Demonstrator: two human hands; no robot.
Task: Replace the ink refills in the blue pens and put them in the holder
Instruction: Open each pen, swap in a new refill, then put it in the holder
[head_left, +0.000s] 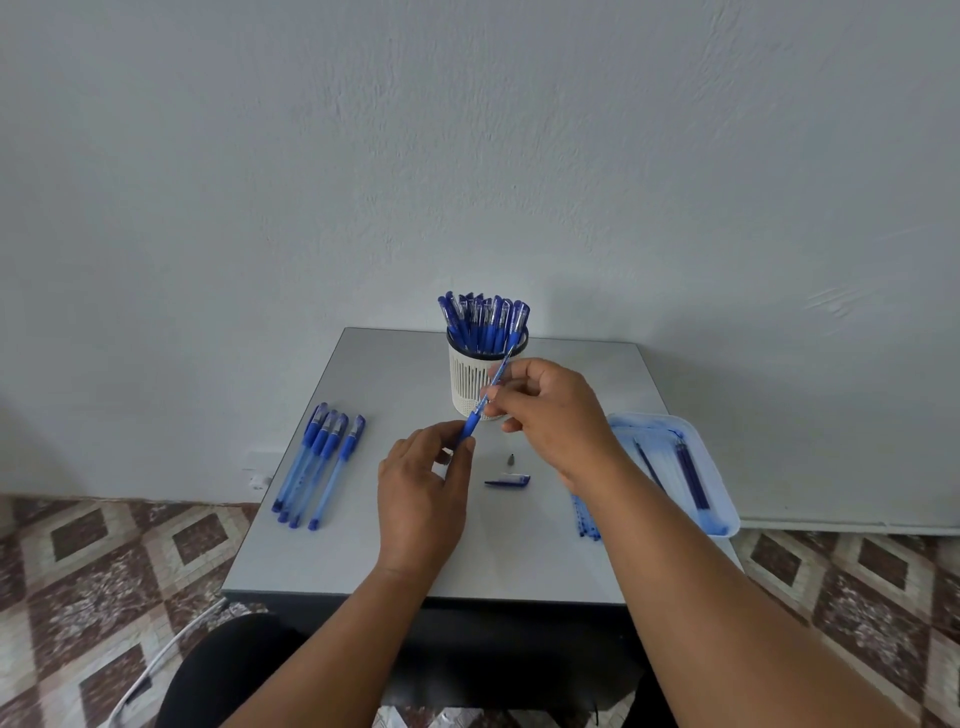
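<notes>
Over the middle of the grey table (363, 545) I hold a blue pen barrel (480, 410) slanted up to the right. My left hand (421, 483) pinches its blue grip end. My right hand (550, 410) pinches it higher up, where a thin refill sticks out toward the holder. On the table below lie the pen's blue cap (507, 480) and a small grey tip (511, 460). A white slotted holder (470, 379) behind my hands stands full of several capped blue pens.
Several capped blue pens (317, 467) lie side by side on the table's left. A white tray (722, 499) at the right edge holds dark blue refills (693, 478). More blue refills (584, 519) lie beside it, partly under my right forearm. Patterned floor tiles surround the table.
</notes>
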